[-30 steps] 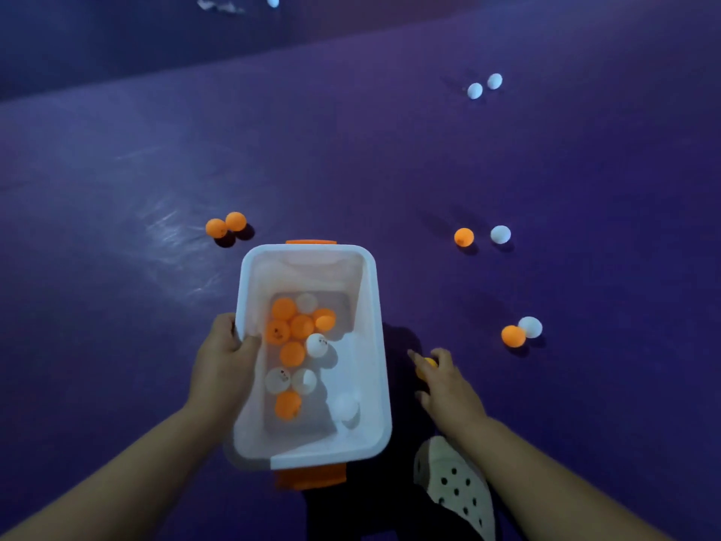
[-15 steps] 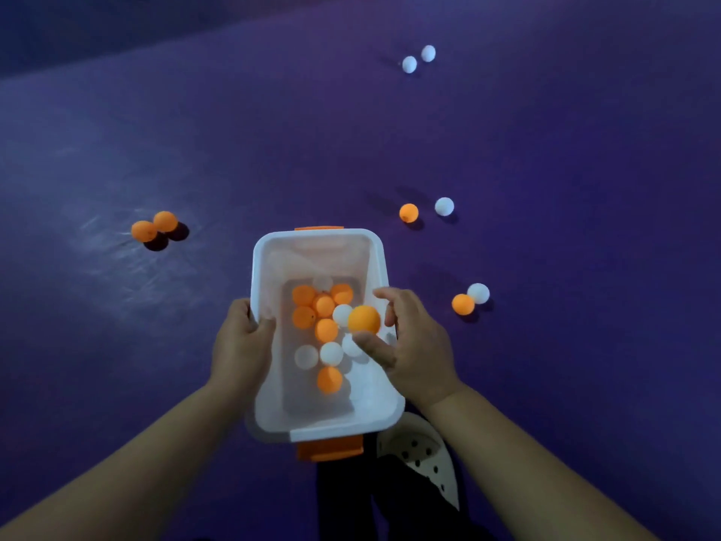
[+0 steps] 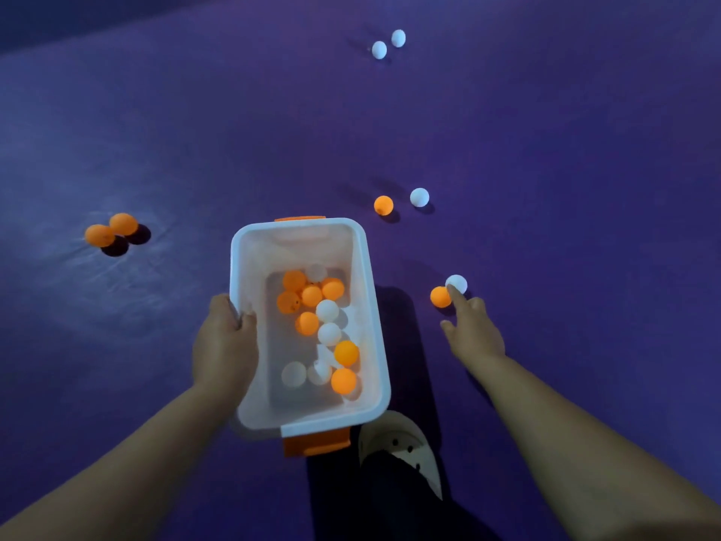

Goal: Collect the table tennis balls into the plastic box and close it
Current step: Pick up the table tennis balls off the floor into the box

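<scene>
A white plastic box (image 3: 372, 306) with orange latches sits open in the middle, with several orange and white balls inside. My left hand (image 3: 224, 345) grips its left rim. My right hand (image 3: 474, 331) reaches out to the right of the box, fingers apart, its fingertip touching an orange ball (image 3: 440, 297) and a white ball (image 3: 457, 283) on the purple floor. Further out lie an orange ball (image 3: 383, 205) beside a white ball (image 3: 419, 197). Two white balls (image 3: 379, 50) rest far back. Two orange balls (image 3: 111, 229) lie at the left.
The purple floor (image 3: 565, 169) runs in all directions, with a darker wall strip along the top left. My foot in a white perforated shoe (image 3: 402, 447) and a dark trouser leg stand just below the box's near right corner.
The orange ball that my right hand held over the box now lies inside it. That hand has swung right to the orange and white pair on the floor. My left hand kept its grip.
</scene>
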`<state>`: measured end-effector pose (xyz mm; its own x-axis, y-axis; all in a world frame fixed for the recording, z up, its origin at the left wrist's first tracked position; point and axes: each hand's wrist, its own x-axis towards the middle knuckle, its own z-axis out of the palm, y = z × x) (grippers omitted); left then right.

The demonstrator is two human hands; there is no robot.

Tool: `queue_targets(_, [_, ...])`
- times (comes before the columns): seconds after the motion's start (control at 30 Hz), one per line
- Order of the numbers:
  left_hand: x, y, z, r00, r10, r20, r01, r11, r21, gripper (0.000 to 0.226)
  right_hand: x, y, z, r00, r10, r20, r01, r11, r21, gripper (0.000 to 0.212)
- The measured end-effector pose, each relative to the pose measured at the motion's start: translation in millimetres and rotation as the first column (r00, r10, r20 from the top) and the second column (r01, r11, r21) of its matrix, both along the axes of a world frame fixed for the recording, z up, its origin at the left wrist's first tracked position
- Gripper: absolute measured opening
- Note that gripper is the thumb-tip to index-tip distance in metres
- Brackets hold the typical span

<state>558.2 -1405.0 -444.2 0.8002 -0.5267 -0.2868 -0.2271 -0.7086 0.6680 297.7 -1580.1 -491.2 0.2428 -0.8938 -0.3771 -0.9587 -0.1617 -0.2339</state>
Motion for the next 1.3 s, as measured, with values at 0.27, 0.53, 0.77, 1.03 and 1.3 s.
queue_targets(0.27, [-2,-3,0,0.998,-0.012,0.061,0.01,0.999,0.038,0.014,6,10,-11,0.997,-0.035,0.073,0.041,0.996,-0.08,0.047])
queue_targets(0.53, [-2,-2,-1,0.998,-0.014,0.055,0.012,0.999,0.037,0.012,34,38,13,0.813,-0.135,0.567,0.196,0.979,-0.048,0.033])
queue_targets(0.77, [-3,-2,0,0.999,-0.019,0.051,0.017,0.999,0.04,0.011,81,72,47,0.67,0.345,0.658,-0.154,0.931,-0.331,0.067])
queue_targets(1.03, [-1,-1,-3,0.997,-0.02,0.072,0.016,0.998,0.057,0.013,40,8,10,0.893,-0.045,0.447,0.214,0.917,-0.336,0.018])
queue_targets(1.3, [0,-2,-8,0.996,-0.025,0.083,0.022,0.999,0.046,0.01,13,-29,-5,0.999,0.019,-0.034,-0.021,0.998,-0.053,0.065])
